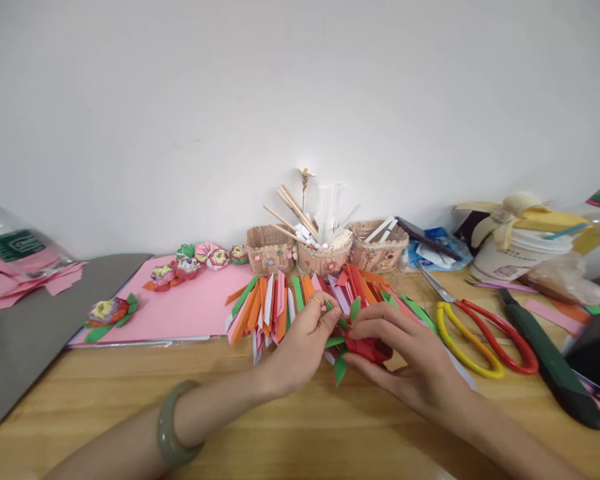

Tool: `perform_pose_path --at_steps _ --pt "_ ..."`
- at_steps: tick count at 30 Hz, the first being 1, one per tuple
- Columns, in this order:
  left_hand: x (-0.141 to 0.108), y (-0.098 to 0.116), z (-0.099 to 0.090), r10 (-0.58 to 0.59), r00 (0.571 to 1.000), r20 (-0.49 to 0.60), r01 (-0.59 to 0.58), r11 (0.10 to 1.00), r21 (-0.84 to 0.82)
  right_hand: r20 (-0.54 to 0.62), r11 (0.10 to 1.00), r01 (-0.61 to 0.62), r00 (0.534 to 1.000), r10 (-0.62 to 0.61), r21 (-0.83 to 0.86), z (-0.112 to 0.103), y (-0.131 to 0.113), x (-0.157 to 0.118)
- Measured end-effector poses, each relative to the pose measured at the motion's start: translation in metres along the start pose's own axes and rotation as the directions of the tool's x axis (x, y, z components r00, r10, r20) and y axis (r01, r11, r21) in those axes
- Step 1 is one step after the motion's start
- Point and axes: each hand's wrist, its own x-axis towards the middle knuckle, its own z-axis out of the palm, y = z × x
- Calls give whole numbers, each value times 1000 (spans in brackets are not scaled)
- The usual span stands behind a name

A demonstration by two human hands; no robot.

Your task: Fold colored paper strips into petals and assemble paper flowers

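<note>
A red paper flower (pixel 365 348) with pointed green paper leaves (pixel 340 368) is held just above the table. My right hand (pixel 413 357) is closed round its red petals, fingers on top and thumb below. On the flower's left side, my left hand (pixel 303 343) pinches at a green leaf with thumb and forefinger; the leaf's end is partly hidden by the fingertips. Behind both hands lies a row of folded paper strips (pixel 265 308) in orange, pink, green, white and red.
Woven baskets (pixel 270 252) with sticks stand along the wall. Finished paper flowers (pixel 111 315) rest on pink sheets (pixel 215 301) at left. Scissors (pixel 495 333), a dark green-handled tool (pixel 555 367) and a lidded cup (pixel 515 257) with a banana peel (pixel 525 212) are at right.
</note>
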Motion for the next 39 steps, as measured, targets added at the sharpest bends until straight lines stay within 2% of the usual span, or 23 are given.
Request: perform_pose_path --at_steps 8,13,15,17,19,22,24,26,28,31,32,34,39 --pt "6 3 -6 11 998 63 -5 995 -100 -69 997 -27 997 32 66 -3 -1 -3" --pt "15 3 -16 81 994 68 -67 980 -186 -175 995 -82 982 70 -62 -10 3 -2" --pt "18 1 -18 85 992 98 -65 979 -192 -130 993 -95 988 86 -66 -11 5 -1" --pt "18 0 -19 79 991 110 -57 981 -188 -23 992 -126 992 126 4 -11 7 1" --pt "17 0 -19 74 993 93 -58 984 -169 30 982 -168 986 166 83 -11 8 2" --pt "11 3 -19 165 986 -14 -165 984 -62 -21 957 -253 966 258 144 -9 9 3" --pt "7 6 -20 284 958 -50 -279 957 76 -60 923 -343 932 358 177 -9 10 3" --pt "5 7 -21 424 905 24 -416 874 252 -79 887 -409 898 433 213 -9 10 3" --pt "5 5 -21 523 848 87 -512 765 391 -84 870 -429 884 460 244 -9 10 3" --pt "9 -1 -19 643 761 84 -589 632 504 -81 876 -421 890 449 238 -8 9 3" --pt "10 -3 -18 660 748 71 -591 613 525 -83 884 -413 895 438 219 -8 9 3" --pt "11 -5 -16 661 749 42 -571 612 547 -104 910 -379 911 399 171 -6 10 2" --pt "5 -4 -13 600 800 -9 -490 661 569 -159 963 -265 950 269 51 -1 12 -2"
